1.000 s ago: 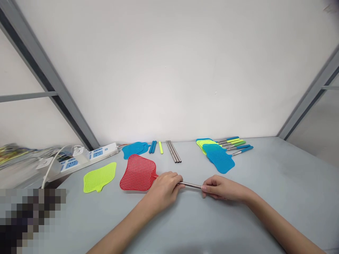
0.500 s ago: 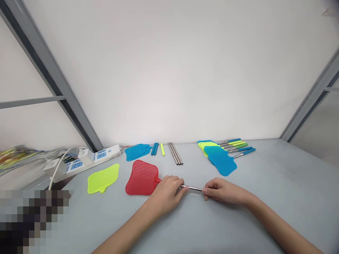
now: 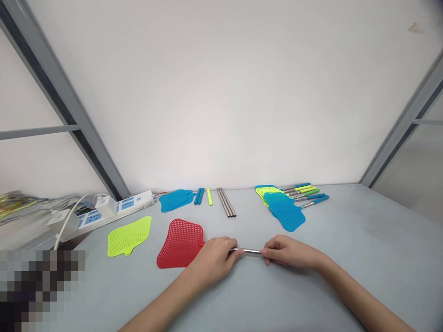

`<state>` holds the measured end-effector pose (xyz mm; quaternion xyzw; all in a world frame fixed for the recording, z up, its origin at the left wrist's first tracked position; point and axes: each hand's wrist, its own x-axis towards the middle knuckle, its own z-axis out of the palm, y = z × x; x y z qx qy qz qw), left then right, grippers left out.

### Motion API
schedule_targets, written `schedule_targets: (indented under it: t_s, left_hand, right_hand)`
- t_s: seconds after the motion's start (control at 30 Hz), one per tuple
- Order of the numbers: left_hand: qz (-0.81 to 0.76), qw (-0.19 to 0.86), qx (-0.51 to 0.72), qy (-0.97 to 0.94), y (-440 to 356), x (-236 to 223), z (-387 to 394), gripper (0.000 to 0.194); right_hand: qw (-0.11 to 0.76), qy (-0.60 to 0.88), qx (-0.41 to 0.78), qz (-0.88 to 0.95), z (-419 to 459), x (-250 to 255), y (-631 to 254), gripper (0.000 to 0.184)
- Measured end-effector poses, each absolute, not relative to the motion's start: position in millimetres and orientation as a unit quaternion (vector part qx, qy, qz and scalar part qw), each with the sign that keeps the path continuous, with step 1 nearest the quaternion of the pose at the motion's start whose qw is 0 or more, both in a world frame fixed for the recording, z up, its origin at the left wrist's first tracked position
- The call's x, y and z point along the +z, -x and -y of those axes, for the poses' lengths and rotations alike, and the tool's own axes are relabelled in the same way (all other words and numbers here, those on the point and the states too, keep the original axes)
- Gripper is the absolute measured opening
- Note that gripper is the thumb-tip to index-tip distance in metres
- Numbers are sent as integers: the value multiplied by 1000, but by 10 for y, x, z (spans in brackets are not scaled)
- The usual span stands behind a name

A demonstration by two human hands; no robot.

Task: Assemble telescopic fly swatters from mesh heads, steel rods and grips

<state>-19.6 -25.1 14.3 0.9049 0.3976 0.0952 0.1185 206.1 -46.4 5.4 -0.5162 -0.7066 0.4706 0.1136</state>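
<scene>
The left hand (image 3: 214, 260) and right hand (image 3: 287, 251) grip a steel tube (image 3: 249, 251) by opposite ends, holding it level between them. A red fly swatter (image 3: 179, 243) lies just beside the left hand.

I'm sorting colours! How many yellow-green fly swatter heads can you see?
2. One yellow-green swatter head lies flat at left; another sits under blue heads in the right pile, where more may hide.

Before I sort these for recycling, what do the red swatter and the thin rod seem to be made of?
The red swatter looks like matte moulded plastic, from its holed mesh. The thin rod looks like polished steel from its bright shine; which metal is unclear.
</scene>
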Motion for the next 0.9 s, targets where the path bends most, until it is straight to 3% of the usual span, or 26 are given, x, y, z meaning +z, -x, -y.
schedule_targets:
  t_s: [0.9]
  left_hand:
    - [-395,137,70,-906,193,86,187,38]
  right_hand:
    - [92,512,478,708,447,60,-2103,44]
